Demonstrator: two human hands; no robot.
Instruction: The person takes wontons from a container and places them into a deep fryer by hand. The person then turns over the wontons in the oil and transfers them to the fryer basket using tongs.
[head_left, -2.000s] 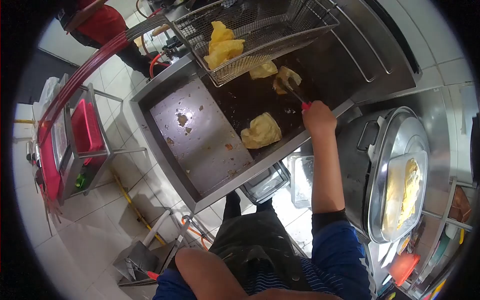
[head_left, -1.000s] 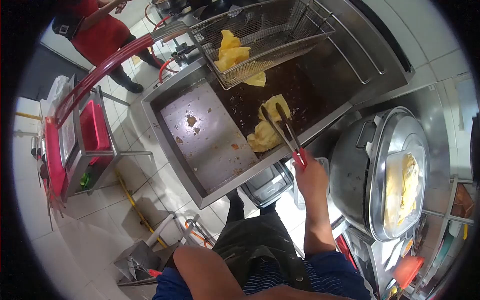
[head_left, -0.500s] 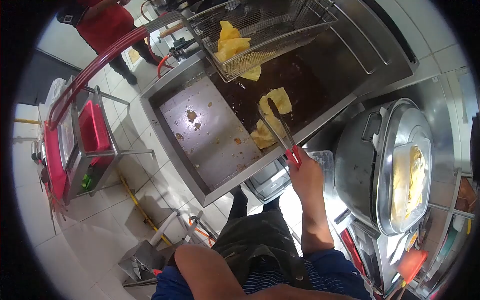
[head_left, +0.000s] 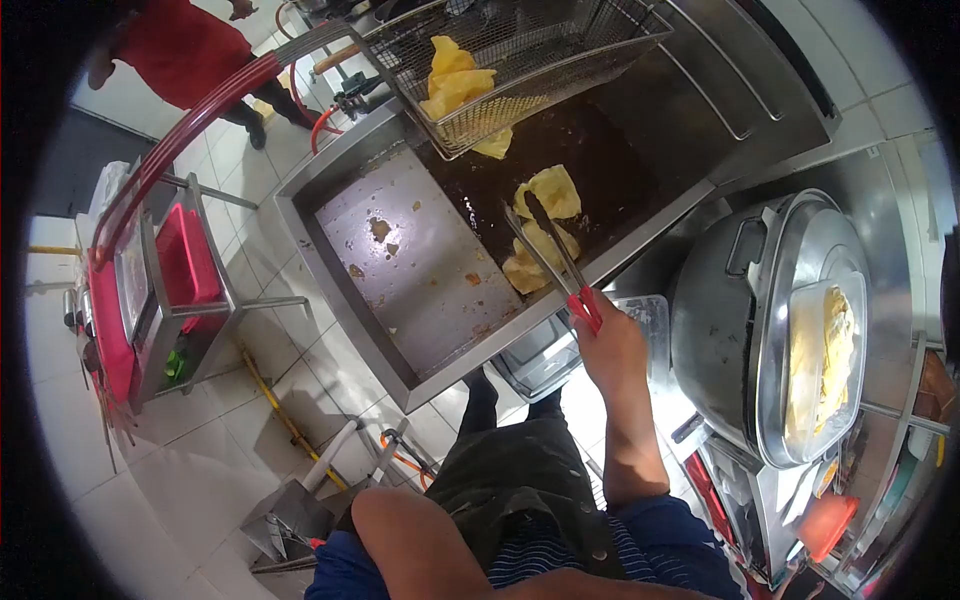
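My right hand (head_left: 612, 345) is closed round the red grips of a pair of metal tongs (head_left: 581, 305). Their tips reach into the fryer's dark oil (head_left: 625, 150), apart, over two pale yellow fried dough sheets. One sheet (head_left: 556, 190) lies by the tips; the other (head_left: 528, 268) floats nearer the front wall, partly behind the tongs. Above them, a wire fry basket (head_left: 560, 97) with a long handle holds crumpled yellow sheets (head_left: 455, 85). Another sheet (head_left: 494, 143) shows just below the basket. My left arm (head_left: 415, 540) is bent across my body, its hand out of sight.
Left of the oil is a metal drain surface (head_left: 410, 290) with crumbs. On the right, a large lidded pot (head_left: 715, 320) carries a clear container (head_left: 805, 390) of yellow sheets. A metal cart (head_left: 235, 300) with a pink bin (head_left: 185, 255) stands left. A person in red (head_left: 185, 55) stands beyond the fryer.
The tongs' tips have shifted slightly left over the dough sheets, with my right hand still gripping them. At the back, the person in red has moved and holds their arms differently.
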